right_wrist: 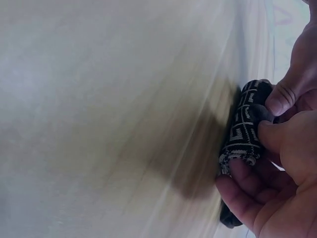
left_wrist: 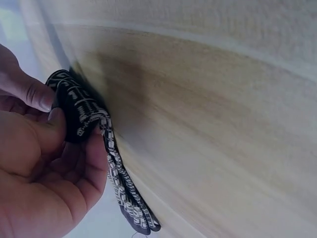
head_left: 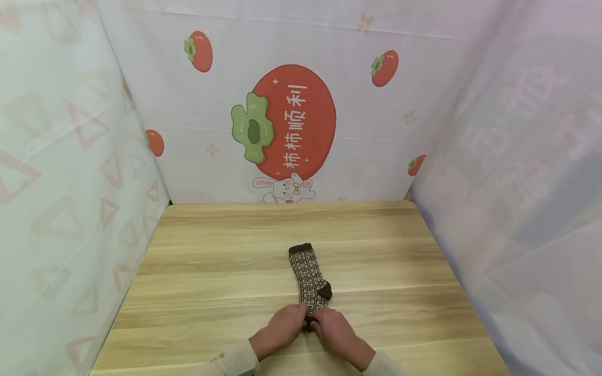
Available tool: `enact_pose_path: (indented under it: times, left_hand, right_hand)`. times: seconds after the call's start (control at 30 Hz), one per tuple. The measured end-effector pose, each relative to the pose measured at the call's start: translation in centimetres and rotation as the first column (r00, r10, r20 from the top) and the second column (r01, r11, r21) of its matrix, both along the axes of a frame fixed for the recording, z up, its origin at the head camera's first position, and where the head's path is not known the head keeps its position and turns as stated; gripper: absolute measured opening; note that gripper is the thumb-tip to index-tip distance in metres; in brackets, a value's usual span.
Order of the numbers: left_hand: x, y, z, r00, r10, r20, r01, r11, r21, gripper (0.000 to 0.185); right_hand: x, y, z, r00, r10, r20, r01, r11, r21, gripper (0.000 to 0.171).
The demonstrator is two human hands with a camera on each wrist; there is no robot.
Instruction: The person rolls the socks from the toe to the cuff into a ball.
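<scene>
A brown-and-cream patterned sock (head_left: 308, 271) lies lengthwise on the table, its dark cuff toward the back and its dark heel pointing right. At the front, its toe end is folded over into a thick roll. My left hand (head_left: 285, 325) pinches the left side of this roll between thumb and fingers. From the right, my right hand (head_left: 336, 330) grips the other side, fingers curled beneath and thumb on top. Both wrist views show the rolled part of the sock (right_wrist: 245, 121) lifted at an edge; the left wrist view reveals layered fabric (left_wrist: 126, 191) trailing away from it.
The wood-grain table (head_left: 211, 261) extends around the sock on every side. A white printed backdrop (head_left: 367, 130) with persimmon drawings stands along the back edge. Pale curtains hang at the left (head_left: 61, 209) and right (head_left: 527, 209).
</scene>
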State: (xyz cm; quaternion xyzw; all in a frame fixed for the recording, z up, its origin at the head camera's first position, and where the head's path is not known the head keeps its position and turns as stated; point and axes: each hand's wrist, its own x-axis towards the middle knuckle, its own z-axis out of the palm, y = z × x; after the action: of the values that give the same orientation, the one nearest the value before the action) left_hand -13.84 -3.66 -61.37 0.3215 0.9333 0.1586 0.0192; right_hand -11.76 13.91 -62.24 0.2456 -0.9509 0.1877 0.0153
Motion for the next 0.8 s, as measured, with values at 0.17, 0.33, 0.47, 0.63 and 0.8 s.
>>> enact_pose_path:
  times: [0.17,0.33,0.47,0.63,0.8]
  left_hand:
    - [-0.2,0.1,0.0,0.999,0.008,0.032,-0.009,1.000,0.013,0.013]
    - [-0.4,0.3,0.1,0.999,0.023,0.044,-0.022,0.999,-0.030,0.012]
    - [-0.6,0.5,0.1,0.999,0.037,0.031,-0.035,0.998,-0.056,0.010]
    - [-0.9,0.6,-0.2,0.997,0.071,0.022,-0.069,0.995,-0.076,0.006]
    - [-1.2,0.7,-0.5,0.998,0.069,-0.003,-0.069,0.993,-0.096,0.009]
  right_hand:
    - [-0.5,0.0,0.2,0.997,-0.035,0.066,0.036,0.999,-0.016,0.011]
    - [-0.7,-0.1,0.5,0.991,-0.056,0.121,0.061,0.997,-0.038,0.017]
    - [-0.7,-0.1,0.8,0.987,-0.069,0.147,0.078,0.995,-0.055,0.016]
    - [-0.9,-0.2,0.8,0.977,-0.112,0.182,0.128,0.989,-0.079,0.014]
    - [-1.0,-0.4,0.6,0.969,-0.152,0.196,0.171,0.981,-0.087,0.014]
